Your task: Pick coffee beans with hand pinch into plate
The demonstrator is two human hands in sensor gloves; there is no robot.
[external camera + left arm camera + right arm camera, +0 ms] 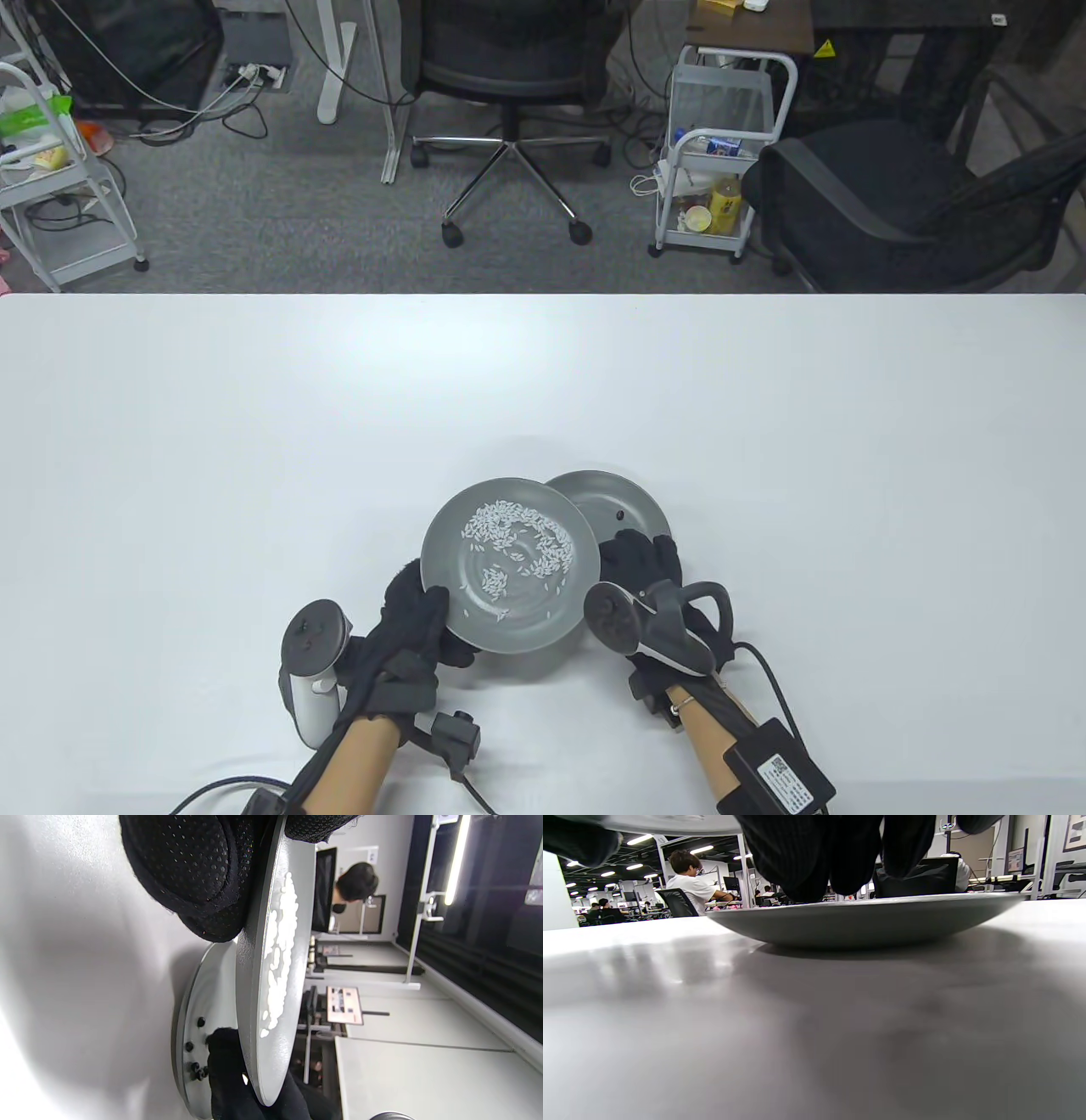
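Note:
My left hand (433,607) grips the near-left rim of a grey plate (526,632) strewn with white rice grains (517,539) and holds it above the table. It partly covers a second grey plate (632,497) lying on the table, where one dark coffee bean (619,514) shows. My right hand (632,548) reaches over that plate's near rim. In the left wrist view the raised plate (275,1069) is edge-on, and the right fingers (225,1060) sit among several coffee beans (200,1021) on the lower plate (212,984). I cannot tell if they pinch a bean.
The white table (254,441) stretches wide to the left, right and far side. Office chairs (509,76) and a wheeled cart (721,153) stand beyond the far edge. In the right wrist view the lower plate (865,921) rests flat under my fingers (814,857).

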